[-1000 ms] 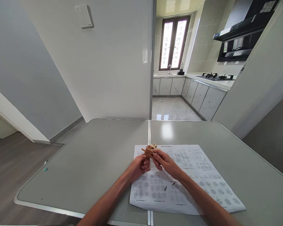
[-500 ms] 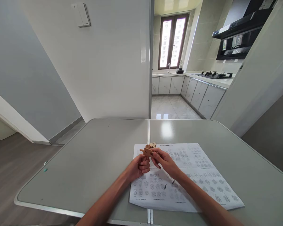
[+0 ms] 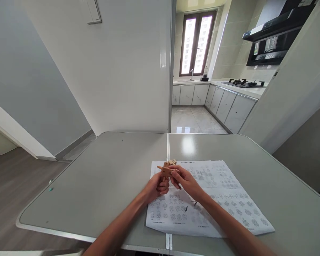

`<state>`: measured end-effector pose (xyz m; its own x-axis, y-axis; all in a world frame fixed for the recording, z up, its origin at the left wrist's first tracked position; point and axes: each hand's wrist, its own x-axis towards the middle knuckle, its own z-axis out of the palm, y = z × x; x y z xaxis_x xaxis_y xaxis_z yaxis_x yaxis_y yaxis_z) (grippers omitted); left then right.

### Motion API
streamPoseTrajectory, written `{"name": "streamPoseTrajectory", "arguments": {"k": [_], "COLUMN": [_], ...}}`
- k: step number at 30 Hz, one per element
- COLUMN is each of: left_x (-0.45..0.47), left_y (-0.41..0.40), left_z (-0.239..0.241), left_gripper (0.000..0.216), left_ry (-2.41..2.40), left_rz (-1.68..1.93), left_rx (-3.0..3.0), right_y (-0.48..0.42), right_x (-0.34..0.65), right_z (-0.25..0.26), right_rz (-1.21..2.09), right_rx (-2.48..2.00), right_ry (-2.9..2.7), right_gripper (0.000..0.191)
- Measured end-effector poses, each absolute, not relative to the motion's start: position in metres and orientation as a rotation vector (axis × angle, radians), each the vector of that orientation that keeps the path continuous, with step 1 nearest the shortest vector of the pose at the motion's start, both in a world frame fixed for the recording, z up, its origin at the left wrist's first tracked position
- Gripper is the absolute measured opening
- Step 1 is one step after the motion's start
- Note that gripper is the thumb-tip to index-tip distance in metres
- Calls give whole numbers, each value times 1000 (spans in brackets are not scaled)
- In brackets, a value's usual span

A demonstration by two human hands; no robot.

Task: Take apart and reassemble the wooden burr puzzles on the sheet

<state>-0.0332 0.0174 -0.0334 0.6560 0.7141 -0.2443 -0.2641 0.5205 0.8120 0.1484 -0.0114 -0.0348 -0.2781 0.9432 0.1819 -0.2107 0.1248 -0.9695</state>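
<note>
Between my two hands is a small wooden puzzle (image 3: 166,171) made of interlocking pieces, with a marked block end at its top and a thin peg sticking out to the left. My left hand (image 3: 160,184) is closed round its lower part, fingers curled. From the right, my right hand (image 3: 183,179) pinches the puzzle's right side with thumb and fingertips. Both hands are over a large printed sheet (image 3: 210,209) covered with rows of small diagrams and a few pen ticks. The fingers hide part of the puzzle.
The grey folding table (image 3: 101,177) has a metal seam down its middle and a pale rim. A small green bit (image 3: 51,189) lies near its left edge. Beyond the table are a white wall (image 3: 128,71) and a kitchen with a gas hob (image 3: 245,83).
The view has tilted slightly downward. Both hands stay on the wooden puzzle, with only a slight shift of the fingers and of the puzzle's angle.
</note>
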Motion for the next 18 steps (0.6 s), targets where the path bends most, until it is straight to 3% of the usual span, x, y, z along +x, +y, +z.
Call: {"name": "streamPoseTrajectory", "arguments": {"k": [11, 18], "left_x": [-37, -38], "left_y": [19, 18], "left_z": [-33, -27], "left_gripper": [32, 17], "left_ry": [508, 423], "left_rz": [623, 582], "left_rx": [712, 690], "right_y": [-10, -7], "right_x": [153, 158], "right_z": [-31, -37], "right_rz": [1527, 1487], "right_rx": [-711, -814], "right_ry": [-1300, -1290], "right_gripper": [43, 43]}}
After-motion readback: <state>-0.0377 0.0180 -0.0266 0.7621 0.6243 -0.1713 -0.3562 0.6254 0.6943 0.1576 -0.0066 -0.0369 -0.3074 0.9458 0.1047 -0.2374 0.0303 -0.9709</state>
